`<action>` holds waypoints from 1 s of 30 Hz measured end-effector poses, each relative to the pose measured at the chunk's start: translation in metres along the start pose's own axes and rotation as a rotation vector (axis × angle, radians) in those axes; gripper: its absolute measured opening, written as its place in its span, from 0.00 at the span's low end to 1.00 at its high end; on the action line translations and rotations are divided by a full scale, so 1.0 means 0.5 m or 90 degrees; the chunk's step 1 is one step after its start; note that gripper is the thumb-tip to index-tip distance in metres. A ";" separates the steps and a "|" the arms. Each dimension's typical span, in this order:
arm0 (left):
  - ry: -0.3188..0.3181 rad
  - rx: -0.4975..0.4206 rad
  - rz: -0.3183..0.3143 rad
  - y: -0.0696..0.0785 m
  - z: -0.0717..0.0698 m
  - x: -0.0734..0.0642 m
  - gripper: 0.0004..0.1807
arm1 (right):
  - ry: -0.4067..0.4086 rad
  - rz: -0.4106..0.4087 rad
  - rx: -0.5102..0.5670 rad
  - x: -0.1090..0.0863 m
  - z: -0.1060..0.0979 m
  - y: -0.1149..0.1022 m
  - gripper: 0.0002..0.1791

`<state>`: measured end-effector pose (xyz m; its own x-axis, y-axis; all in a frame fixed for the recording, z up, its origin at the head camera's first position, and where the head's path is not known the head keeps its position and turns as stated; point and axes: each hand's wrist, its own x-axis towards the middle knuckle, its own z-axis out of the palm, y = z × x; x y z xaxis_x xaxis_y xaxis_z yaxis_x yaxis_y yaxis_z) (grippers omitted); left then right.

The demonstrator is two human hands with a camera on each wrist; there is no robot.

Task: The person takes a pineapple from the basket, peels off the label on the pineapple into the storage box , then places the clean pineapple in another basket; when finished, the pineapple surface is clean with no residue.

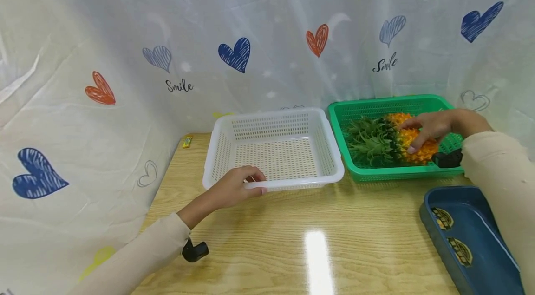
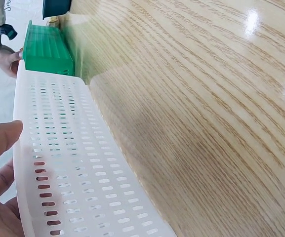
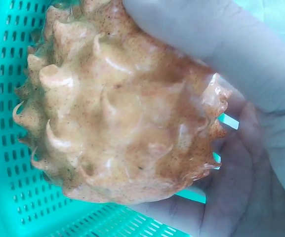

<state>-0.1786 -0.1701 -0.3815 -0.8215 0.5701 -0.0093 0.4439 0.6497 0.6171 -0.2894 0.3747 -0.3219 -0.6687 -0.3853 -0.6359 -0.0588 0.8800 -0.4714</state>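
In the head view, my left hand (image 1: pixel 236 188) holds the near rim of a white plastic basket (image 1: pixel 301 182), thumb outside and fingers inside. The left wrist view shows that thumb (image 2: pixel 4 138) against the basket's slotted side (image 2: pixel 68 148). To the right, my right hand (image 1: pixel 436 125) reaches into a green basket (image 1: pixel 401 173) and grips the nearer orange pineapple (image 1: pixel 425 150). A second pineapple (image 1: pixel 399 119) lies behind it, partly hidden by my fingers. Their leafy crowns point left. In the right wrist view, thumb and fingers curl round the knobbly pineapple (image 3: pixel 122 123).
A dark blue tray (image 1: pixel 480 225) with two gold-and-black labels stands at the front right, partly under my right forearm. A small yellow packet (image 1: pixel 187 142) lies at the table's back left. Behind both baskets hangs a curtain (image 1: pixel 276 62) with printed hearts.
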 end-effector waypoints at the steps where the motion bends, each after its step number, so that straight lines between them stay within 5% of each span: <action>1: 0.000 0.000 0.000 0.000 0.000 0.000 0.13 | 0.004 -0.003 -0.010 0.000 0.001 0.000 0.55; 30: -0.006 0.005 0.013 0.003 0.000 -0.003 0.12 | 0.031 -0.021 0.022 0.003 0.025 0.027 0.50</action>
<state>-0.1769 -0.1700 -0.3803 -0.8094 0.5873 -0.0040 0.4629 0.6421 0.6111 -0.2817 0.3825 -0.3368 -0.7021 -0.3997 -0.5893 -0.0571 0.8565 -0.5129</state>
